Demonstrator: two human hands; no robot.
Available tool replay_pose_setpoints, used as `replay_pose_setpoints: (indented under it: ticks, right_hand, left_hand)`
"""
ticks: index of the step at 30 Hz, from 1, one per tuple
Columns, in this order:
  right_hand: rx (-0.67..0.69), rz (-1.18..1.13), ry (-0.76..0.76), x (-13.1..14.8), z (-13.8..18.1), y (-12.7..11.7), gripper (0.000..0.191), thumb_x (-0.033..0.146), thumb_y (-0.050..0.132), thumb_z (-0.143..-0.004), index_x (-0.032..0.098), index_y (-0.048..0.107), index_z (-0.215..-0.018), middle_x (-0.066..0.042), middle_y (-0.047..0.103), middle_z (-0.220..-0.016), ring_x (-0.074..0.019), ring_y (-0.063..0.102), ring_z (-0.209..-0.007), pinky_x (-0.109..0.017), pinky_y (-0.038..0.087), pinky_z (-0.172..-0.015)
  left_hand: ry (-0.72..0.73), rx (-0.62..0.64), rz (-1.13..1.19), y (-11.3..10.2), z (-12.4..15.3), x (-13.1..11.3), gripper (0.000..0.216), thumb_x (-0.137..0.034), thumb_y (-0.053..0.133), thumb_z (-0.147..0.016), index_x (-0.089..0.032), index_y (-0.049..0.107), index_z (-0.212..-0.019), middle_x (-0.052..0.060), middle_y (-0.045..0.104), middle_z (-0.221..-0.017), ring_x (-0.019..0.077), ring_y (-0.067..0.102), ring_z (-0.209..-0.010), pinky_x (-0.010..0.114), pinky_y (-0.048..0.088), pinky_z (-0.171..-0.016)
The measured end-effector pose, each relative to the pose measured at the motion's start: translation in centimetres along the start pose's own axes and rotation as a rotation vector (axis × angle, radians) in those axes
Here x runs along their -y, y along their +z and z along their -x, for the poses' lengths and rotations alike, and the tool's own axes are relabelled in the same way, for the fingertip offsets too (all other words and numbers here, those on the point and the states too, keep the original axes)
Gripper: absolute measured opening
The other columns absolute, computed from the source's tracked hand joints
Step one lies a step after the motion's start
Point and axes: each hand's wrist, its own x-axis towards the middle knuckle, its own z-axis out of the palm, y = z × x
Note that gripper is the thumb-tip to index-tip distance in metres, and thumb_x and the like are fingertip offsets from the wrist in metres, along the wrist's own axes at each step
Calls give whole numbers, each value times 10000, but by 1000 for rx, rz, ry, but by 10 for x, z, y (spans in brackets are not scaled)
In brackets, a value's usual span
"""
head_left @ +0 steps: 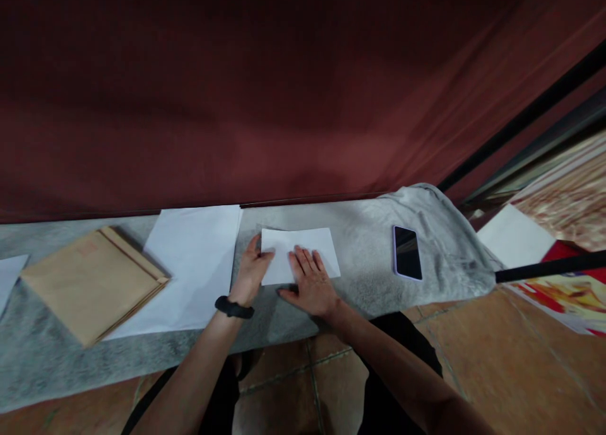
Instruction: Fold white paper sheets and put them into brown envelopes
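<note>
A small white sheet of paper (279,238), apparently folded, lies in front of me on a grey fleece cover. My left hand (250,269), with a black band at the wrist, grips the sheet's left edge, its thumb on top and the other fingers partly hidden. Flat on the lower middle of the paper rests my right hand (312,283), fingers stretched out and thumb apart. Just left of my left hand is a stack of larger white paper (199,258). A pile of brown envelopes (95,277) overlaps that stack's left side.
A phone (407,252) with a purple edge lies to the right on the grey cover (364,233). Behind rises a dark red cloth (284,107). Black bars (549,268) and a colourful printed sheet (568,296) are at far right. Another white sheet (9,277) sits far left.
</note>
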Motion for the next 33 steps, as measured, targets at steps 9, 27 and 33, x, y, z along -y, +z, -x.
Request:
replay_pose_setpoints:
  ticks: [9, 27, 33]
  right_hand:
    - [-222, -708, 211, -8, -27, -43, 527, 469, 315, -1041, 172, 529, -1419, -110, 610, -1405, -224, 545, -1322, -379, 407, -1142]
    - [-533, -1701, 777, -48, -35, -62, 277, 349, 675, -704, 228, 632, -950, -5, 741, -966, -188, 705, -934, -281, 567, -816]
    - [-363, -1385, 866, -80, -14, -54, 431, 345, 747, -566, 215, 619, -957, 30, 677, -753, -156, 623, -640, -238, 449, -541]
  left_hand:
    - [-273, 213, 520, 13, 5, -22, 502, -555, 544, -916, -146, 614, -1199, 118, 735, -1001, 225, 714, -960, 361, 573, -851]
    - [-109, 259, 302, 12, 10, -13, 571, -198, 827, -624, -196, 644, -1164, 41, 751, -1070, 218, 698, -988, 318, 534, -861]
    - [-80, 209, 23, -21, -13, -8, 723, -112, 797, -528, -167, 612, -1225, -3, 731, -868, 197, 680, -769, 296, 520, -728]
